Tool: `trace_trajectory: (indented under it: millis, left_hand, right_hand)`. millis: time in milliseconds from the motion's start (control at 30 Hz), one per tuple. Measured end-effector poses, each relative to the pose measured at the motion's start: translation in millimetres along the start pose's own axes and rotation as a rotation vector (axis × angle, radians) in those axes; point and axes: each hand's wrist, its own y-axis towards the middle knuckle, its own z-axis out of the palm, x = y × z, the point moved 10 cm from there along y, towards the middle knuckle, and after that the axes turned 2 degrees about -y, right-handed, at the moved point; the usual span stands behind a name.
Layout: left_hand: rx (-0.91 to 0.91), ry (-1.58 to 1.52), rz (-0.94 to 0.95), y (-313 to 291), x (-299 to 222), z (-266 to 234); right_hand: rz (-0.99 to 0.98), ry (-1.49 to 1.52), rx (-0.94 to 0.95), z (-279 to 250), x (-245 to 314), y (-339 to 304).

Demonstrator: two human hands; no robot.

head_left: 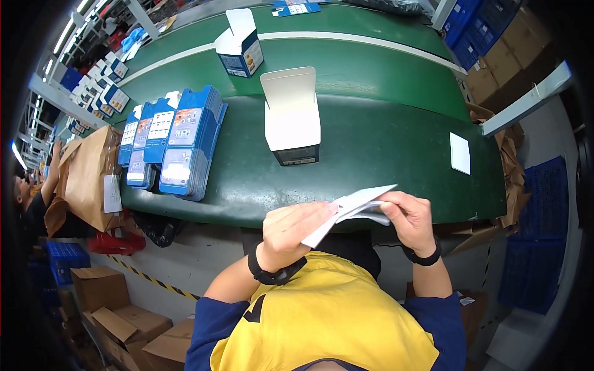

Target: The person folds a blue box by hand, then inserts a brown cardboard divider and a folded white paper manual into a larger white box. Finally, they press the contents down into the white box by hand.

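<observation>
Above the near edge of the green bench, my left hand (294,230) and my right hand (409,221) grip a white folded sheet (356,203) of paper or thin card. My left fingers press its left part. My right thumb and fingers pinch its right end, where the layers spread apart. Beyond my hands stands an upright open box (292,127), white inside, with its flap raised and a dark printed band at the base. A stack of flat blue-and-white box blanks (185,145) lies to the left. To the right rests a small white card (460,153).
Another open box (241,52) stands on the green conveyor (359,65) behind the bench. A big brown paper bag (91,179) stands at the left end, near another person's arm (52,170). Several boxes (111,96) line the far left. A metal post (526,99) rises at the right.
</observation>
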Motion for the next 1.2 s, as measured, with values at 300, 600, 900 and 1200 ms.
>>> trace_trajectory:
  millis: [300, 600, 900, 1200]
  left_hand:
    - [0.151, 0.273, 0.426, 3, -48, -1]
    - [-0.01, 0.403, 0.459, 9, -39, -11]
    - [0.088, 0.339, 0.595, 5, -52, -16]
    - [-0.037, 0.401, 0.465, 8, -33, -26]
  right_hand:
    - [-0.404, -0.589, -0.161, 19, 72, 6]
    - [0.025, -0.169, -0.004, 44, 33, 12]
    - [-0.252, 0.05, 0.135, 44, 63, 24]
    - [-0.666, -0.314, -0.288, 34, 99, 6]
